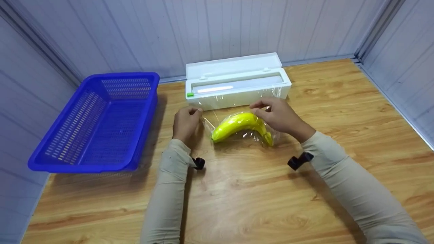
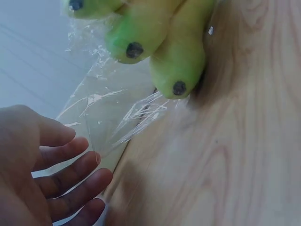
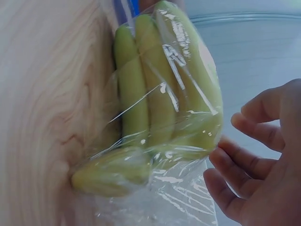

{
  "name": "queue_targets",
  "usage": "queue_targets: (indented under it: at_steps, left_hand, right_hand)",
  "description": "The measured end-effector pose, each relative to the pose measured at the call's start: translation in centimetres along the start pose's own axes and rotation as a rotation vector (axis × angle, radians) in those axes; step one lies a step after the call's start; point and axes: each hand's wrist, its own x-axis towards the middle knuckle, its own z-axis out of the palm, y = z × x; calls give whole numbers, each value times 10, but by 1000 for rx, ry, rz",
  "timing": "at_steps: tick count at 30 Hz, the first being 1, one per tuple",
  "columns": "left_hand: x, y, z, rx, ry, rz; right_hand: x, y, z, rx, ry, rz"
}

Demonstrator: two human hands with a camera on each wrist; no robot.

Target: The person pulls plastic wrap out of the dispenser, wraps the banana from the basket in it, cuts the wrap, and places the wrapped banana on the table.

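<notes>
A bunch of yellow bananas (image 1: pixel 239 125) with greenish tips lies on the table, covered in clear plastic wrap (image 3: pixel 164 87). My left hand (image 1: pixel 186 123) is at the left end of the bunch. Its spread, slightly bent fingers (image 2: pixel 77 188) reach a loose, creased edge of the film. Over the right end is my right hand (image 1: pixel 276 113), with thumb and index finger a little apart. In the right wrist view, its lower fingertips (image 3: pixel 218 153) are right at the wrapped bananas. More film trails back toward the white wrap dispenser (image 1: pixel 237 98).
The dispenser's lid (image 1: pixel 234 66) stands raised against the back wall, with a roll inside and a green piece (image 1: pixel 190 95) at its left front corner. A blue perforated basket (image 1: pixel 144 135) stands to the left on the wooden table (image 1: pixel 244 203). Panelled walls enclose the table's back and sides.
</notes>
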Motion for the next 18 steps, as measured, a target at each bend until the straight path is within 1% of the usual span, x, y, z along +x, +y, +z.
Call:
queue_targets:
  at_steps: [2,5,13,15,18]
  left_hand:
    - [3,0,2,-12,10,-17]
    - [8,-1,5,-36,30,-36]
    - [16,-3,8,-78,85,-110]
    - [17,-4,8,-86,94,-117]
    - [17,-5,8,-99,103,-108]
  right_hand:
    - [3,-2,-2,39,-21,29]
    - [9,-4,-3,78,-31,43]
    - [25,-5,-6,102,-46,65]
    - [28,-5,-8,103,-49,69]
    - [33,-5,-12,116,-52,61]
